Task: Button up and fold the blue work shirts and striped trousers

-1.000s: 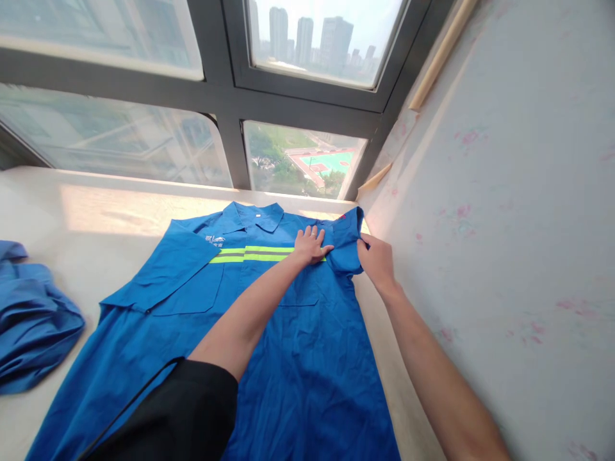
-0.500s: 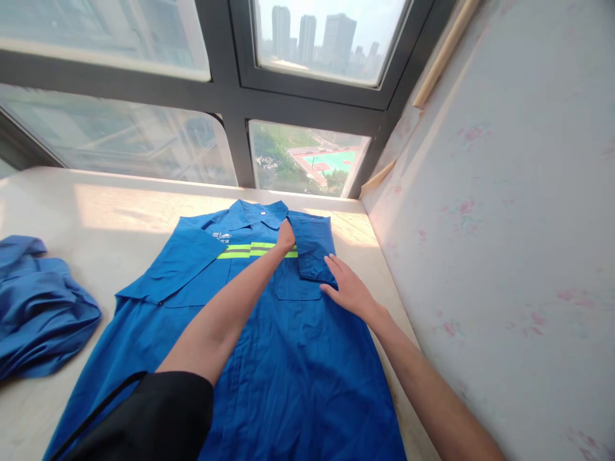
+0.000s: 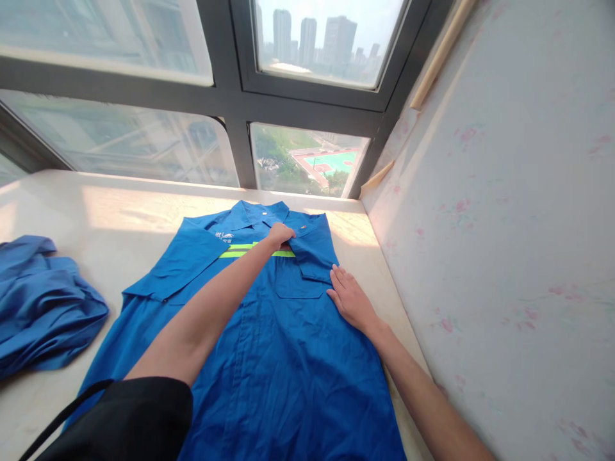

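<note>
A blue work shirt (image 3: 288,358) with a collar and a yellow-green reflective stripe lies front up on a pale surface. Both of its short sleeves are folded inward over the chest. My left hand (image 3: 282,235) reaches across to the sleeve on the right (image 3: 314,251) and pinches its inner edge near the collar. A small coloured patch shows on that sleeve. Flat against the shirt's right side, by the lower corner of the same sleeve, rests my right hand (image 3: 353,298) with its fingers stretched out. White lettering (image 3: 224,237) is partly covered by the other sleeve.
A crumpled blue garment (image 3: 45,304) lies to the left on the pale surface (image 3: 139,205). Dark-framed windows (image 3: 307,105) stand behind the shirt. A wall with floral paper (image 3: 504,224) rises close along the right side.
My left hand has shifted a little left and drawn the sleeve's edge with it, so the small patch now shows. My right hand has moved slightly down and right, beside the sleeve.
</note>
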A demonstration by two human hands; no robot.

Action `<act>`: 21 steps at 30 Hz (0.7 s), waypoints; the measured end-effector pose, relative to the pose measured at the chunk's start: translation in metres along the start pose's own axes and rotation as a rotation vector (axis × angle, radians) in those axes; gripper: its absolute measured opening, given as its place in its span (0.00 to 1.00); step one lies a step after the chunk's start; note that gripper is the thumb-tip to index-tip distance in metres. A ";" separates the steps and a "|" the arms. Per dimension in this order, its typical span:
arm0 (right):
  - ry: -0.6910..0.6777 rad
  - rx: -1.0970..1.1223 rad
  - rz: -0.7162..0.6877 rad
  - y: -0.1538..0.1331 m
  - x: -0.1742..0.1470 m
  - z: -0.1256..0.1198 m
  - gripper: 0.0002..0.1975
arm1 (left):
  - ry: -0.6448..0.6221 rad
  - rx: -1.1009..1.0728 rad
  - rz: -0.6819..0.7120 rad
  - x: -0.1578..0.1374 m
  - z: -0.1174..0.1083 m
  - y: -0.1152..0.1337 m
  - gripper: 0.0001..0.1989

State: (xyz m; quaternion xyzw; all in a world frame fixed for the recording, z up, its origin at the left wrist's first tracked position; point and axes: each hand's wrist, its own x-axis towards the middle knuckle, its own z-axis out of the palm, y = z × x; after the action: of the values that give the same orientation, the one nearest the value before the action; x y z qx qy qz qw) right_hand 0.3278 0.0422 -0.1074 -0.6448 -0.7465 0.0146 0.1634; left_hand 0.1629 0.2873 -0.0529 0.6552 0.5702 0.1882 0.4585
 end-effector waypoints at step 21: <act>-0.005 -0.026 -0.012 -0.007 -0.004 -0.005 0.30 | -0.128 0.871 0.664 0.030 0.080 0.024 0.36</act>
State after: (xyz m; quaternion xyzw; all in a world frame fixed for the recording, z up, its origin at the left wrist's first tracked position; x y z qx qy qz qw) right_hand 0.3230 0.0361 -0.1023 -0.6426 -0.7507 0.0054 0.1531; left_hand 0.2464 0.2862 -0.0823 0.9391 0.3290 0.0292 0.0944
